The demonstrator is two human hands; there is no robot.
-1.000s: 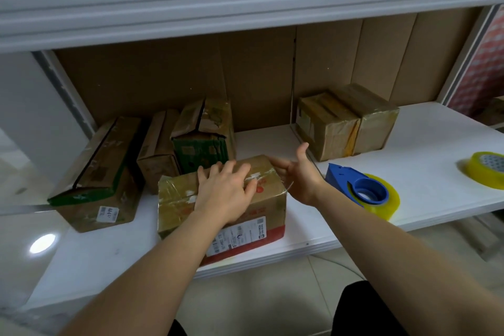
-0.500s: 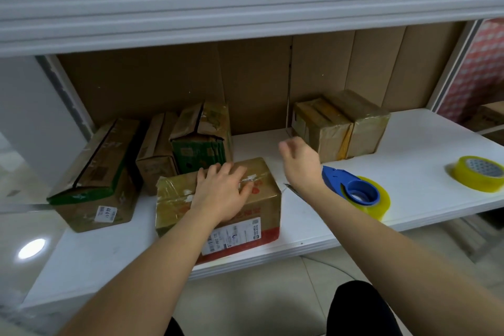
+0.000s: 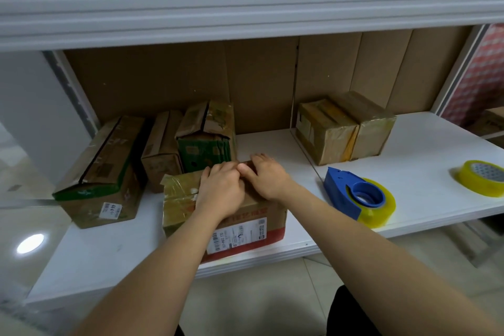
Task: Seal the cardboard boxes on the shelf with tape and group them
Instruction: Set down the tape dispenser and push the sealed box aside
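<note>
The front box (image 3: 226, 215) is matt brown cardboard, its top glossy under wrinkled clear tape – a smooth white paper label on its face. The shelf (image 3: 425, 199) looks smooth, matt white. The dispenser (image 3: 346, 191) is blue plastic – its tape roll (image 3: 381, 210) shiny translucent yellow.

Taped box (image 3: 253, 224) at shelf (image 3: 425, 199) front edge

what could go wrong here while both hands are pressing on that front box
1. The front box sits at the shelf's front edge; a hard push from the left hand or right hand might tip it off.
2. Tape on its left corner looks wrinkled and lifted, so the seal may not hold.
3. The blue tape dispenser lies close beside the right forearm; a sideways sweep could knock it off.
</note>
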